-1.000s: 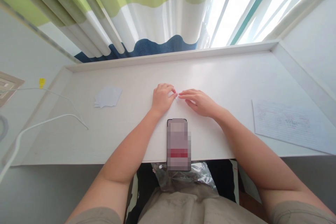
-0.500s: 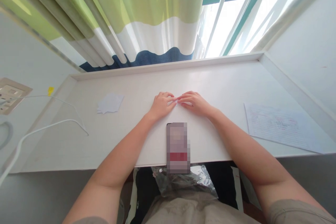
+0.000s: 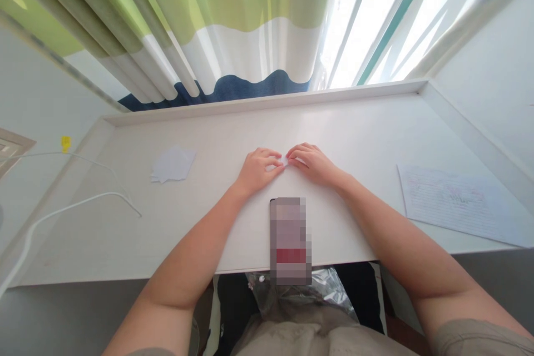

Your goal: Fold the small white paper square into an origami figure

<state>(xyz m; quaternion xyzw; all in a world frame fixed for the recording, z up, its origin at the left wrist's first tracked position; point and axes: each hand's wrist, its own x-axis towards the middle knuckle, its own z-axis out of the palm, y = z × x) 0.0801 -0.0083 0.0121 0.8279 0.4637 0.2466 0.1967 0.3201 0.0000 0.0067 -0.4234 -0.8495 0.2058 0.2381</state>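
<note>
Between my two hands, low over the white desk, is a small piece of white paper [image 3: 284, 161], mostly covered by fingers. My left hand [image 3: 261, 169] pinches its left side with thumb and fingertips. From the other side, my right hand [image 3: 311, 163] closes its fingertips on the same piece. The fingertips of both hands nearly meet. Whether the paper is folded cannot be made out. Nearer to me, between my forearms, a phone [image 3: 291, 240] with a blurred-out screen lies at the desk's front edge.
Loose white paper pieces [image 3: 173, 164] lie on the desk [image 3: 217, 133] at left. A written sheet [image 3: 454, 203] rests at right. A white cable [image 3: 79, 203] crosses the left side. Clear plastic [image 3: 329, 286] sits on my lap under the edge. A curtain [image 3: 250, 39] hangs behind.
My fingertips have come slightly apart, so more of the small white paper shows between them. The whole view has shifted a little; the phone and other papers stay in place.
</note>
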